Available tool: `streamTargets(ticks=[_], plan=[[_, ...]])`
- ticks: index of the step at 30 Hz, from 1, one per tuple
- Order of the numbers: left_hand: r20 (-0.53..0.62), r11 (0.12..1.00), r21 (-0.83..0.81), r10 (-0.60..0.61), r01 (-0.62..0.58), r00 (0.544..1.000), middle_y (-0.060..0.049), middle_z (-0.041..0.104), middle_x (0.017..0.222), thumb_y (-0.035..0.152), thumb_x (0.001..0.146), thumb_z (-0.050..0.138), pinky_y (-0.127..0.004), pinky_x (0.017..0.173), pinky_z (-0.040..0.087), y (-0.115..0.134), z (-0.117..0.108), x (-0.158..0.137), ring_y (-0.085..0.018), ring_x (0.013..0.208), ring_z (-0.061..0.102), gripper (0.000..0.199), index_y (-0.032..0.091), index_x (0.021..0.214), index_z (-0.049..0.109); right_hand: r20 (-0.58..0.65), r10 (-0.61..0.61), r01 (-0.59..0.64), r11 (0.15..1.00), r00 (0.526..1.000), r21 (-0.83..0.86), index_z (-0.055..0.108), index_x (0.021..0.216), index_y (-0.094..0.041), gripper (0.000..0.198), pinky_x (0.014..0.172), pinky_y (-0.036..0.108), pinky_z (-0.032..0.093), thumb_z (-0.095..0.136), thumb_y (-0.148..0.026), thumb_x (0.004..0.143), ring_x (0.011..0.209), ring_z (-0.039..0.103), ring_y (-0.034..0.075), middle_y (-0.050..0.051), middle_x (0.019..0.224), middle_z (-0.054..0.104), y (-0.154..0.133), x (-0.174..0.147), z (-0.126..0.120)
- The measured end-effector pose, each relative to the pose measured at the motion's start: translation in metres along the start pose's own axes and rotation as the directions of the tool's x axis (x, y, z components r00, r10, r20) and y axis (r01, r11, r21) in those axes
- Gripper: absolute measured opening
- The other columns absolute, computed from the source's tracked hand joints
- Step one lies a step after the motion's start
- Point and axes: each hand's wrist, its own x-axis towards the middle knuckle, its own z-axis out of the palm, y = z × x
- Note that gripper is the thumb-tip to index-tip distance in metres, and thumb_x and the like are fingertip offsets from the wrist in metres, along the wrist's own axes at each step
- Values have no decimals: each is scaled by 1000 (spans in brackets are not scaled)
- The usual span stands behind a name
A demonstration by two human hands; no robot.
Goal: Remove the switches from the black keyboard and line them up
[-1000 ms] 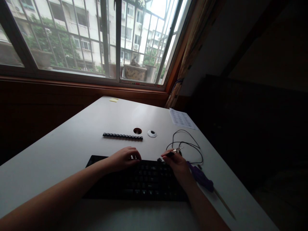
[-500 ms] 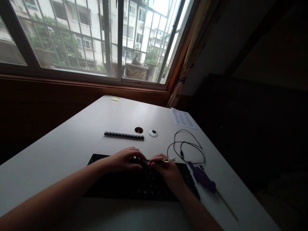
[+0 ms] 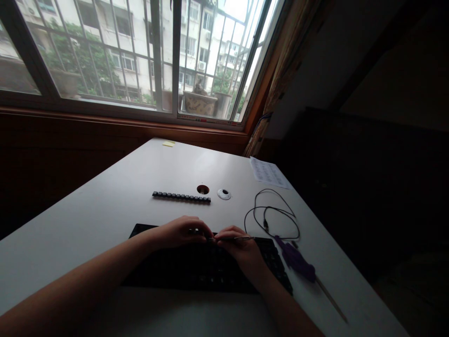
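Observation:
A black keyboard (image 3: 168, 269) lies in front of me on the white table, its details dark in the shade. Over its upper middle, my left hand (image 3: 185, 231) is closed, thumb and fingers pinched together; whatever is between them is too small and dark to name. My right hand (image 3: 238, 243) grips a slim pen-like tool (image 3: 240, 238), dark with a shiny rear end, whose front end points left to the left fingertips. The two hands' fingertips nearly meet. Behind the keyboard, black keycaps (image 3: 181, 197) stand in a straight row.
A coiled black cable (image 3: 275, 207) lies to the right, near a purple duster-like thing (image 3: 298, 262) with a thin stick. Farther back are a round table hole (image 3: 202, 189), a white ring-shaped cover (image 3: 224, 194), a printed sheet (image 3: 269, 172) and yellow notes (image 3: 169, 143). A barred window (image 3: 140, 56) faces me.
The tool in my right hand has tipped, its rear end now lower and more level. My left fingertips have drawn closer to the right ones. The keycap row and cable stay put.

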Motion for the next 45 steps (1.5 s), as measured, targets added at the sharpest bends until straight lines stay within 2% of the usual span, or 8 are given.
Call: streamTargets(ticks=[11, 16, 26, 33, 39, 45], plan=[[36, 995, -90, -32, 35, 999, -7, 73, 109, 30, 93, 65, -31, 87, 51, 2, -1, 1, -20, 99, 67, 26, 22, 118, 67, 44, -24, 25, 999, 999, -27, 79, 91, -30, 11, 82, 31, 52, 74, -25, 83, 90, 66, 18, 2, 93, 70, 2, -1, -3], [58, 990, -132, -38, 46, 998, -7, 71, 112, 23, 93, 63, -32, 89, 51, 4, -1, 0, -20, 101, 66, 29, 23, 122, 64, 60, -13, 14, 1000, 998, -20, 79, 91, -30, 11, 79, 30, 53, 75, -25, 83, 87, 67, 18, 2, 92, 70, -1, -1, -2], [69, 995, -83, -52, 57, 996, -5, 68, 105, 15, 85, 66, -31, 81, 51, 4, 1, -2, -19, 93, 65, 39, 23, 122, 58, 95, -18, 19, 1000, 995, -7, 79, 89, -31, 8, 80, 33, 55, 75, -29, 82, 86, 66, 18, 1, 90, 69, -2, -2, 0], [42, 999, 16, -46, 45, 998, -5, 64, 101, 14, 79, 69, -29, 76, 50, 4, 4, -3, -19, 88, 60, 39, 21, 116, 59, 114, 17, -25, 997, 993, 69, 79, 91, -29, 9, 64, 27, 55, 72, -29, 84, 73, 65, 14, 2, 91, 66, -2, -3, 1], [33, 998, 53, -45, 44, 998, -5, 62, 99, 19, 79, 70, -28, 72, 48, 5, 5, -3, -18, 84, 57, 36, 19, 113, 60, 34, 30, -33, 993, 999, 117, 78, 87, -27, 7, 60, 27, 55, 73, -30, 83, 68, 64, 13, 2, 91, 66, 1, -3, 1], [0, 982, -130, -142, 140, 990, -5, 65, 104, 19, 86, 65, -30, 76, 48, 1, 2, -2, -18, 88, 60, 25, 19, 110, 57, -59, 31, -28, 998, 998, 58, 74, 89, -23, 12, 65, 30, 55, 70, -34, 85, 72, 63, 16, 3, 91, 62, -2, -5, -4]])
